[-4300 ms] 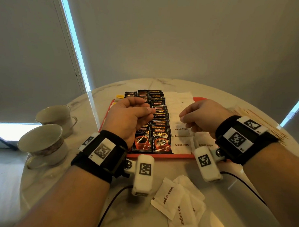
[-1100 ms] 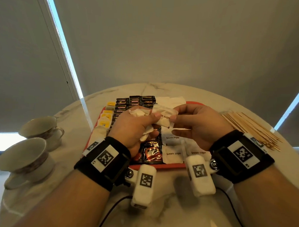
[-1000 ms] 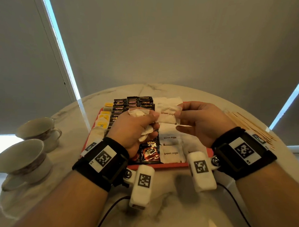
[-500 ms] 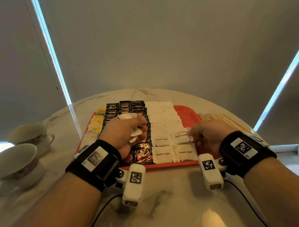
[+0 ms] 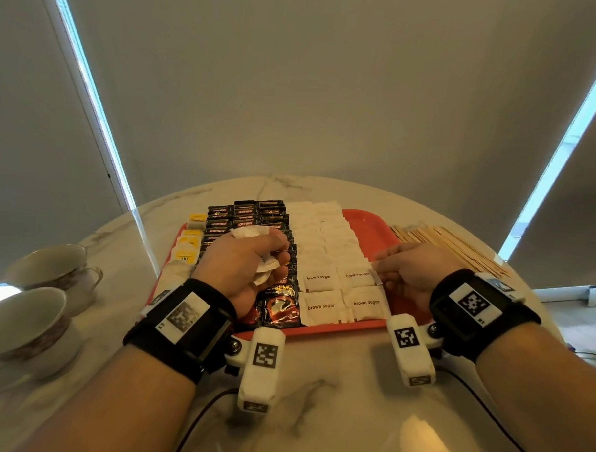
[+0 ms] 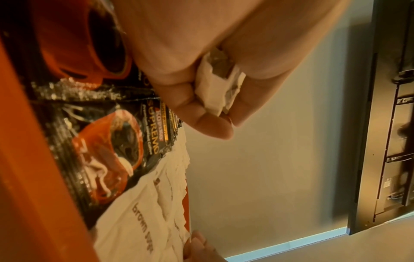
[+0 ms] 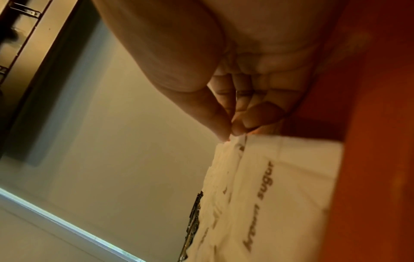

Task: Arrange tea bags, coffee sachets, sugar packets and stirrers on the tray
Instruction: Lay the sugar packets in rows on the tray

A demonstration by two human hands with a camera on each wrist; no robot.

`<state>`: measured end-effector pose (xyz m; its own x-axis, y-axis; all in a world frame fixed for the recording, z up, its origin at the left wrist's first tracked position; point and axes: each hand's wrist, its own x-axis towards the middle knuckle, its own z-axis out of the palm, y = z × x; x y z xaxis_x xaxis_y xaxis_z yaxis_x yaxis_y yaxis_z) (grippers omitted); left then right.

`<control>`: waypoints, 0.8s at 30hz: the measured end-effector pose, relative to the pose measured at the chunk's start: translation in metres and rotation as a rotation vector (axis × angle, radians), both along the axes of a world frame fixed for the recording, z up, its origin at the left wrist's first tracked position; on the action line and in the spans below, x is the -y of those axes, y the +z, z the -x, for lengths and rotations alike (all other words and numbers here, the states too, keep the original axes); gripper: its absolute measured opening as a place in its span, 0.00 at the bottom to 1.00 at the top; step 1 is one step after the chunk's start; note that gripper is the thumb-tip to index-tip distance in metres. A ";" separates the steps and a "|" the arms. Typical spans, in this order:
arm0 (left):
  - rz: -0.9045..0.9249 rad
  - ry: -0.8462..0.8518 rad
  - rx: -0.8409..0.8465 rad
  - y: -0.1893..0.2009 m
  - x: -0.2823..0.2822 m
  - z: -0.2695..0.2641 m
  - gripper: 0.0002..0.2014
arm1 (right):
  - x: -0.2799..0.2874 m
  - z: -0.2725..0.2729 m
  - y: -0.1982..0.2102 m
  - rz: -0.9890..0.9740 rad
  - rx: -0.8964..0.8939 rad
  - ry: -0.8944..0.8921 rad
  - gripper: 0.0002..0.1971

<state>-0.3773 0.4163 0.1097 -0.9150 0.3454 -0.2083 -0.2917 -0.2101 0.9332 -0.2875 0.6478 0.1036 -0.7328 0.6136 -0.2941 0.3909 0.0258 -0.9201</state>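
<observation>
Trays point(image 5: 368, 225): one
Cups point(image 5: 22, 319): two, lower left
Hands point(image 5: 243, 264): two
Coffee sachets point(image 5: 279, 303): three columns, count unclear
Sugar packets point(image 5: 320, 307): two columns
Stirrers point(image 5: 452, 246): one pile

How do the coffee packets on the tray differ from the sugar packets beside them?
The coffee packets are glossy black with a red cup picture; the sugar packets are plain white paper printed "brown sugar". The coffee packets lie left of the sugar packets. The right hand touches a sugar packet's edge, and the left hand holds crumpled white packets above the coffee. Both kinds lie in overlapping rows on the red tray.
</observation>
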 end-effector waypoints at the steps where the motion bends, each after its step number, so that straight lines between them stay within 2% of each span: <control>1: -0.001 0.002 0.001 0.000 0.000 0.000 0.02 | 0.000 0.000 -0.002 -0.002 -0.012 -0.015 0.08; 5: -0.011 0.010 0.011 0.000 0.001 0.001 0.05 | 0.005 0.000 -0.004 0.126 -0.193 -0.132 0.08; 9: -0.021 0.022 0.039 0.000 0.001 0.000 0.04 | 0.016 0.003 -0.005 0.241 -0.253 -0.063 0.18; 12: -0.046 0.027 0.070 0.000 0.000 0.001 0.06 | 0.019 0.006 -0.003 0.272 -0.206 0.016 0.09; 13: -0.066 0.025 0.080 0.000 0.000 0.001 0.07 | 0.020 0.006 -0.002 0.271 -0.199 0.031 0.09; 14: -0.095 0.022 0.091 0.001 0.001 0.001 0.07 | 0.020 0.007 0.000 0.265 -0.203 0.047 0.12; 16: -0.171 0.013 0.118 0.003 0.002 0.001 0.08 | 0.018 0.011 0.006 0.234 -0.207 0.054 0.25; 17: -0.208 0.002 0.126 0.004 0.002 0.000 0.10 | 0.017 0.013 0.009 0.216 -0.214 0.051 0.28; 19: -0.262 -0.023 0.125 0.006 0.002 -0.001 0.15 | 0.015 0.019 0.018 0.174 -0.229 0.055 0.25; 22: -0.315 -0.047 0.110 0.006 0.001 -0.001 0.21 | 0.023 0.030 0.030 0.059 -0.261 0.088 0.09; 24: -0.321 -0.059 0.078 0.007 0.000 0.000 0.20 | 0.037 0.037 0.035 -0.021 -0.352 0.106 0.03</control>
<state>-0.3770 0.4162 0.1167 -0.8772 0.4566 -0.1485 -0.3797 -0.4704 0.7966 -0.3245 0.6112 0.1383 -0.8465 0.5324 -0.0006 0.0444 0.0695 -0.9966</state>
